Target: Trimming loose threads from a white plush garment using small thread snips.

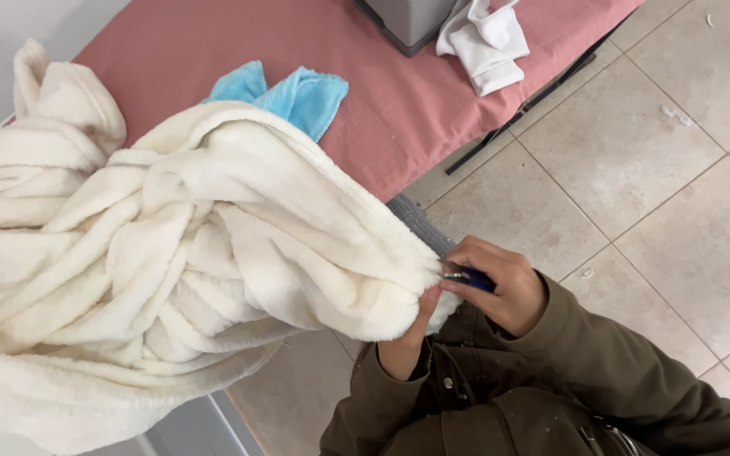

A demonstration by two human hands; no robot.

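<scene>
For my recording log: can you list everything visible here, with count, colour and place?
Fluffy cream fleece blanket: one, cream, bunched over the table's left side, one edge pulled toward the hands.
Light blue terry cloth: one, light blue, on the table behind the blanket.
White folded cloth: one, white, top of the table beside the box.
Grey box-shaped thing: one, grey, top edge, mostly cut off.
Pink cloth-covered table: one, pink, upper middle, dark frame beneath.
Beige tiled floor: beige, right side, with small white scraps.
Small blue-handled tool: one, blue, in the right hand.
Left hand: pinching the blanket's edge.
Right hand: olive sleeve, closed around the tool.
</scene>
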